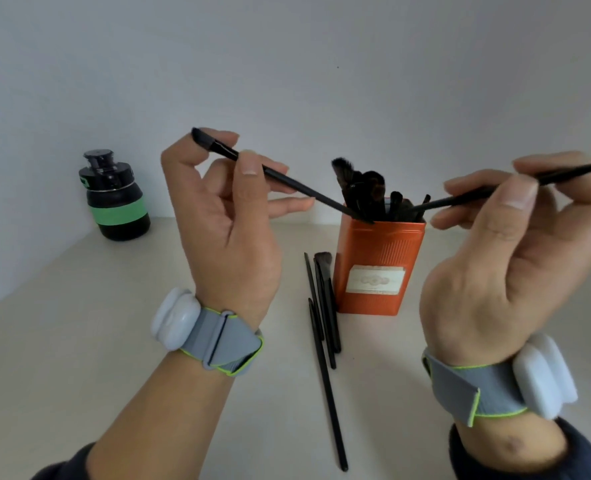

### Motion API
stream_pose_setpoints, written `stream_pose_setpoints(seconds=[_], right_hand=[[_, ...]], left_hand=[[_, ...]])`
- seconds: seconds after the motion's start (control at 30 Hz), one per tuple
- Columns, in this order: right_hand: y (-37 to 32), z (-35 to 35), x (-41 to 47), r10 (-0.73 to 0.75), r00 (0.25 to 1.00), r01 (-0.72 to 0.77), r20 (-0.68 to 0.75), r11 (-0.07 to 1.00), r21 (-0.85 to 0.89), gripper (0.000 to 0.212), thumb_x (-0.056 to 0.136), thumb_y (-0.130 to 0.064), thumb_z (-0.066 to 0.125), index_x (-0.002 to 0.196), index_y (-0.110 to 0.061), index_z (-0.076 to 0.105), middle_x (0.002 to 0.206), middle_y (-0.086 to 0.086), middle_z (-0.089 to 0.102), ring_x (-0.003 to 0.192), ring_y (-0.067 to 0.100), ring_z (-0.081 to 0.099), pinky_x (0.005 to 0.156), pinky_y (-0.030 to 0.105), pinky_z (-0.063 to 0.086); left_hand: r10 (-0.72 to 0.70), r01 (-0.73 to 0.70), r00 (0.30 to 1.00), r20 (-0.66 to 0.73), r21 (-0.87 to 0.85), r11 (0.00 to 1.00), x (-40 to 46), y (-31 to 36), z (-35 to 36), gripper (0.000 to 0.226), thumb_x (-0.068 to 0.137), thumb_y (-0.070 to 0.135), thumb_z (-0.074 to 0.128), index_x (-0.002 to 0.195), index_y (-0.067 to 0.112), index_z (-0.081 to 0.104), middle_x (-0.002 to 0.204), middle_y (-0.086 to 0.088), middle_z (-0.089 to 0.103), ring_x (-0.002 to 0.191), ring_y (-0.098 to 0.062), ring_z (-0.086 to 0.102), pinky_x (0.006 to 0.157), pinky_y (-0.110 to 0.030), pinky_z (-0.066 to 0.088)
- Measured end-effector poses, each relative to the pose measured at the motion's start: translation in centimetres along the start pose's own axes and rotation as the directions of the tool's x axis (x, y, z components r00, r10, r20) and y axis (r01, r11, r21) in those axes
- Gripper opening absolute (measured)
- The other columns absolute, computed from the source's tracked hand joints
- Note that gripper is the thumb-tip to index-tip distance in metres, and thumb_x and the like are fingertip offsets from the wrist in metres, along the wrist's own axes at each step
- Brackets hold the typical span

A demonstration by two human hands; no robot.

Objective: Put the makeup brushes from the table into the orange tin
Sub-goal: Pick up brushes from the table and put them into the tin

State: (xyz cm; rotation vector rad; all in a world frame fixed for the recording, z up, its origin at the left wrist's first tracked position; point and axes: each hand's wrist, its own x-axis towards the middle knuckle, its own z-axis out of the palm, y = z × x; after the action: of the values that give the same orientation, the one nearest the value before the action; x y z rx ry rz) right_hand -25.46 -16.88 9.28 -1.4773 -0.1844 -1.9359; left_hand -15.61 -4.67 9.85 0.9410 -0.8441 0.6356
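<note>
Orange tin (377, 268) stands upright at centre frame on the table (79, 341), open top, pale label on its near face. Several black brushes already stand inside (363, 188), bristles up, above the rim.

Left hand (228, 230), centre-left, pinches a black flat-tipped brush (287, 181) between thumb and fingertips. Bristle end points to upper left, handle slopes down to the right, its tip at the tin's left rim, at or just inside the opening; cannot tell which.

Right hand (494, 258), right side of frame, pinches a second thin black brush (488, 194) between thumb and fingers. It slants from the upper right edge of frame down-left, lower end reaching into the tin's mouth among the standing brushes.

Both brushes converge on the tin's top from opposite sides.

Still on the table: a small group of black brushes (325, 323) lying just left of the tin, roughly parallel, running from the tin's base toward lower centre of frame. One has a brown fluffy head beside the tin's left wall. The longest handle extends nearest the bottom edge. Exact count unclear, they overlap.

Both wrists carry grey straps with lime edging and white pods (176, 320).

Upper left of frame: black bottle with a green band (115, 202), against the wall, well apart from the tin.
</note>
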Motion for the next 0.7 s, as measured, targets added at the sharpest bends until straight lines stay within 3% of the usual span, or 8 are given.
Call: stream_pose_setpoints(seconds=[0.13,0.3,0.4,0.5,0.57,0.63,0.7], right_hand=[[0.0,0.1,0.0,-0.027,1.000,0.027,0.006,1.000,-0.015,0.014,0.106,-0.008,0.035,0.110,-0.019,0.042,0.104,-0.024,0.057,0.078,0.030,0.063,0.063,0.037,0.049],[1.0,0.2,-0.4,0.116,0.989,-0.104,0.091,0.987,-0.124,0.015,0.108,-0.023,0.036,0.106,-0.032,0.048,0.089,-0.008,0.065,0.076,0.018,0.064,0.068,0.038,0.051],[2.0,0.3,-0.8,0.192,0.975,-0.167,0.111,0.966,-0.199,0.015,0.107,-0.028,0.038,0.101,-0.032,0.051,0.087,-0.009,0.067,0.071,0.013,0.061,0.067,0.035,0.050],[3.1,0.3,-1.3,0.248,0.957,-0.197,0.152,0.936,-0.292,0.018,0.106,-0.029,0.043,0.099,-0.025,0.059,0.083,-0.008,0.065,0.071,0.014,0.059,0.067,0.031,0.048],[3.6,0.2,-1.5,0.265,0.947,-0.186,0.179,0.913,-0.364,0.020,0.103,-0.026,0.049,0.099,-0.017,0.067,0.084,-0.004,0.061,0.075,0.012,0.057,0.070,0.024,0.046],[3.8,0.2,-1.6,0.286,0.939,-0.183,0.193,0.887,-0.424,0.020,0.100,-0.023,0.055,0.097,-0.012,0.072,0.086,-0.010,0.052,0.078,0.007,0.052,0.073,0.010,0.041],[4.1,0.2,-1.6,0.320,0.925,-0.188,0.206,0.856,-0.482,0.021,0.099,-0.024,0.057,0.095,-0.013,0.075,0.079,-0.011,0.045,0.076,0.007,0.047,0.069,0.007,0.036]], left_hand=[[0.043,-0.043,0.999,-0.011,0.036,0.998,-0.1,0.3,0.6,0.012,0.104,0.010,0.036,0.108,0.021,0.038,0.083,0.012,0.066,0.075,-0.009,0.068,0.060,-0.037,0.062],[0.050,-0.050,0.999,0.006,0.102,0.994,-0.6,0.1,1.3,0.013,0.102,0.017,0.041,0.108,0.028,0.042,0.086,-0.002,0.064,0.080,-0.020,0.069,0.058,-0.038,0.061],[0.014,-0.018,1.000,0.028,0.182,0.983,-1.1,-0.4,1.8,0.014,0.100,0.024,0.046,0.105,0.038,0.045,0.088,0.004,0.066,0.079,-0.022,0.068,0.052,-0.037,0.059],[-0.019,0.001,0.998,0.061,0.287,0.958,-1.6,-1.2,2.3,0.016,0.099,0.028,0.048,0.101,0.043,0.048,0.087,0.012,0.062,0.076,-0.020,0.064,0.049,-0.045,0.054],[-0.040,0.010,0.996,0.082,0.331,0.943,-2.0,-1.8,2.6,0.014,0.098,0.027,0.049,0.098,0.040,0.051,0.085,0.015,0.058,0.076,-0.014,0.061,0.052,-0.045,0.054],[-0.044,0.001,0.993,0.109,0.364,0.931,-2.4,-2.4,2.8,0.009,0.098,0.023,0.049,0.099,0.029,0.056,0.085,0.015,0.057,0.075,-0.004,0.056,0.056,-0.037,0.054],[-0.066,0.012,0.990,0.123,0.395,0.918,-2.8,-3.0,3.0,0.009,0.098,0.023,0.049,0.100,0.021,0.058,0.086,0.012,0.059,0.072,-0.002,0.053,0.059,-0.028,0.049]])
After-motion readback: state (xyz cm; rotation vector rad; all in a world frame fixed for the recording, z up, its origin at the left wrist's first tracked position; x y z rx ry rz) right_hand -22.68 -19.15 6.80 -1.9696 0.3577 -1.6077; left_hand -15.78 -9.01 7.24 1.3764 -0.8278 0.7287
